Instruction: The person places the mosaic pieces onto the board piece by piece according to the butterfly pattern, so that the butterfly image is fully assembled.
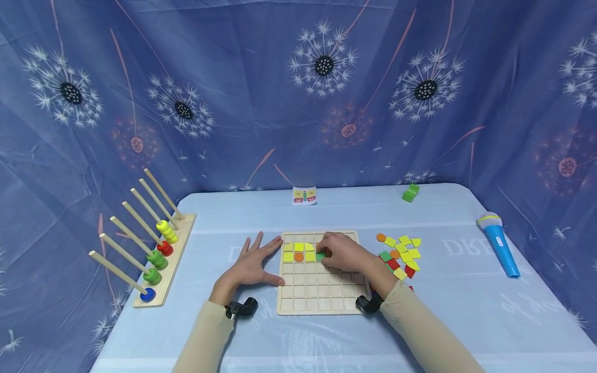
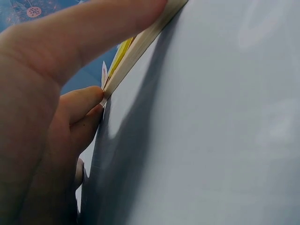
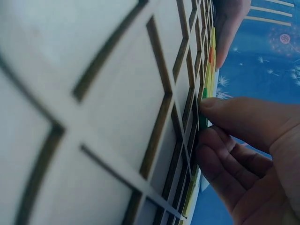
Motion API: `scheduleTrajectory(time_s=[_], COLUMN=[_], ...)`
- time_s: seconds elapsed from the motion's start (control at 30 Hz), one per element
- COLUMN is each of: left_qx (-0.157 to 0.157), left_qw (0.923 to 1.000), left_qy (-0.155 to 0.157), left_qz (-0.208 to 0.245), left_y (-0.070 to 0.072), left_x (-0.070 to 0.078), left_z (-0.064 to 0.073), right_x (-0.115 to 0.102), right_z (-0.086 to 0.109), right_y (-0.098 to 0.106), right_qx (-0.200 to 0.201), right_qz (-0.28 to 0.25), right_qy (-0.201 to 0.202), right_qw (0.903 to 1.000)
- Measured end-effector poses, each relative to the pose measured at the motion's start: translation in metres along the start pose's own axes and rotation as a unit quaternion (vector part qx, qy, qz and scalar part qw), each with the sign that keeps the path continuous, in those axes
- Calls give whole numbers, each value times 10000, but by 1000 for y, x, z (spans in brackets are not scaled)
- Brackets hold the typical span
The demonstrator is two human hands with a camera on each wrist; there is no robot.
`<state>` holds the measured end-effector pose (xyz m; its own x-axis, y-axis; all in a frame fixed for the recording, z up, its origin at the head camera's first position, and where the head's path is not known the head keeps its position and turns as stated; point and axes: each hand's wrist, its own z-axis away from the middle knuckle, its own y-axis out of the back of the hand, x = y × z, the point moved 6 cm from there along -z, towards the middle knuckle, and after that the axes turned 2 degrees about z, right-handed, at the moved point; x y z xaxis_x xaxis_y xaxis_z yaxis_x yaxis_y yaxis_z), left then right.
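Observation:
A wooden grid board lies on the table, its upper left cells filled with several yellow tiles and one orange disc. My right hand pinches a green tile between thumb and fingers, over a cell just right of the yellow ones. Close by in the right wrist view, the thumb presses on that green tile at the grid. With fingers spread, my left hand rests at the board's left side. Its thumb and a fingertip meet the board edge in the left wrist view.
Loose yellow, red, green and orange pieces lie right of the board, partly behind my right forearm. A bead-peg rack stands at the left. Behind the board is a butterfly picture card; a green block and a toy microphone are farther right.

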<state>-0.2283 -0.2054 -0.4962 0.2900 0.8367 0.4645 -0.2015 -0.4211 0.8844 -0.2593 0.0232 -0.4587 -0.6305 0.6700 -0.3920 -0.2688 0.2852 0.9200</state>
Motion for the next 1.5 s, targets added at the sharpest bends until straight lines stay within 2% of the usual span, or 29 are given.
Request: scheduleTrajectory(time_s=[0.33,0.63,0.83,1.0,1.17,1.37,1.5], left_qx=[-2,-70,-40,-32,-91,-87,-158], left_qw=[10000,10000,10000,10000,9999,9999,9999], left_qy=[-21,45,43,46,81,12,14], left_qz=[-48,-49,-27,30,4,53,5], left_y=[0,0,1,1,2,3,1], left_x=[1,1,2,2,-1,0,0], left_z=[0,-1,0,0,0,-1,0], right_x=[8,38,70,103,131,151,156], right_z=[5,24,40,57,70,84,87], right_y=[7,31,43,47,48,48,46], right_qx=[109,498,702,729,693,630,522], right_qz=[-20,-318,-146,-44,-239,-347,-475], right_qy=[10,-291,-853,-1550,-2107,-2635,-2770], right_qw=[9999,9978,9938,9852,9748,9620,9583])
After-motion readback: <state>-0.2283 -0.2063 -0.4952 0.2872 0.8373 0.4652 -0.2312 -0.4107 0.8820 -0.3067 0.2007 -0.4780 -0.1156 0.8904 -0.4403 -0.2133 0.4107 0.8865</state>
